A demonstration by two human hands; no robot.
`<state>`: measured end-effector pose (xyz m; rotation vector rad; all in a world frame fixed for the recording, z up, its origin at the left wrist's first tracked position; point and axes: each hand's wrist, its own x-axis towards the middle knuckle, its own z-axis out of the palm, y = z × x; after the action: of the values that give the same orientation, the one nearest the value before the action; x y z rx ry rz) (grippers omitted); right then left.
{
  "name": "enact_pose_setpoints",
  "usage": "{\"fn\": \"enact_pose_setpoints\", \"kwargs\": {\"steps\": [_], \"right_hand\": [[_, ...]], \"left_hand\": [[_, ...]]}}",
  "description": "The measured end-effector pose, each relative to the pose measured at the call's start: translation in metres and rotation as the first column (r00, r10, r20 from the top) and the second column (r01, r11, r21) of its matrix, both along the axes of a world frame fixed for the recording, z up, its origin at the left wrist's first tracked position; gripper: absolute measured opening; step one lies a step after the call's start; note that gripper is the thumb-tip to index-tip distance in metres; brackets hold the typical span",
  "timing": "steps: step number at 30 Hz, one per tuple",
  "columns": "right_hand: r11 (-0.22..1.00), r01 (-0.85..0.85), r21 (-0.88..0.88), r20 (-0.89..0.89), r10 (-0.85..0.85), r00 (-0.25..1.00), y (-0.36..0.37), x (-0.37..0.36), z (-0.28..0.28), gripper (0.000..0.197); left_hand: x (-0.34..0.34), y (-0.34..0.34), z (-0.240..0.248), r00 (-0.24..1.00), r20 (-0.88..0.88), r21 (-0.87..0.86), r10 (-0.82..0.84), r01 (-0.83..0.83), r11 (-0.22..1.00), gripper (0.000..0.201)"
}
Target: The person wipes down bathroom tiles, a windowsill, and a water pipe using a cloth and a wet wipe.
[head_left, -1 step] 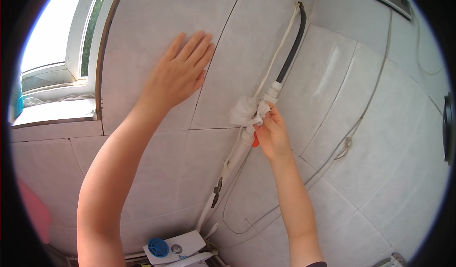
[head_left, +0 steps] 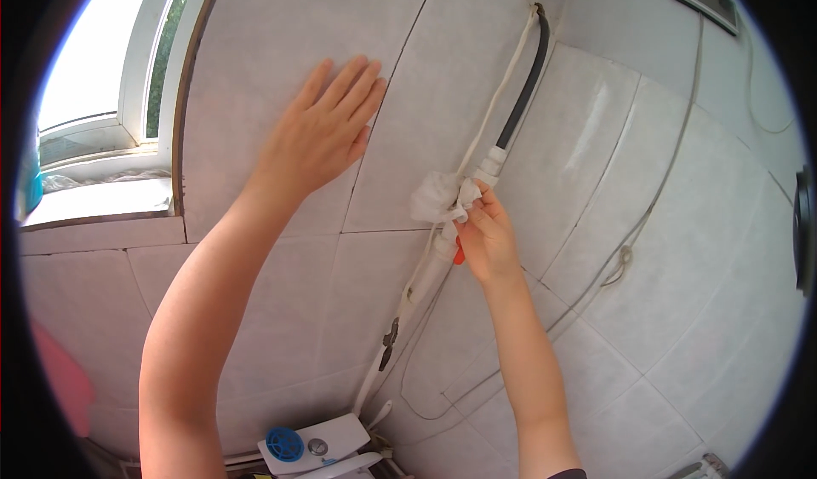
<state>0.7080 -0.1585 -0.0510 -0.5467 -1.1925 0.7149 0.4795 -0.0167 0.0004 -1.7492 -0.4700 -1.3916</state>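
Right hand: my right hand (head_left: 492, 239) pinches a crumpled white cloth (head_left: 435, 196) between thumb and fingers.
Cloth: it bunches at my fingertips and puffs out to their left, over the pipe's upper stretch; tissue or fabric, I can't be sure which, and I can't tell whether it goes around the pipe or only lies against the front.
Pipe: the white pipe (head_left: 431, 268) runs on a slant along the corner, from low on the left to high on the right; my grip sits at its right side, so the pipe lies just to the left of my knuckles.
Nearer hand: the right, plainly; my left hand (head_left: 313, 151) is well apart, up and to the left, fingers slightly spread and gripping nothing that I can see (its palm faces the wall, seemingly flat on it).
Red handle: the red handle (head_left: 459, 252) shows just under my right fingers, beside the pipe.
Black hose: above the cloth, past a white joint (head_left: 490, 162), the black hose (head_left: 525, 79) carries on the same slant and bends at the top.
Wall: pale tiles (head_left: 289, 309) stand behind both hands.
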Motion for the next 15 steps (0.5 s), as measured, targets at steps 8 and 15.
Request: {"fn": "enact_pose_setpoints", "kwargs": {"steps": [8, 15], "right_hand": [[0.819, 0.573, 0.012, 0.319, -0.546, 0.774, 0.030, -0.017, 0.007, 0.014], [0.161, 0.628, 0.762, 0.298, -0.947, -0.118, 0.061, -0.015, -0.001, 0.014]], "left_hand": [[0.000, 0.003, 0.001, 0.999, 0.000, 0.056, 0.048, -0.048, 0.997, 0.042], [0.001, -0.002, 0.002, 1.000, 0.001, 0.030, -0.007, 0.007, 1.000, 0.045]]}}
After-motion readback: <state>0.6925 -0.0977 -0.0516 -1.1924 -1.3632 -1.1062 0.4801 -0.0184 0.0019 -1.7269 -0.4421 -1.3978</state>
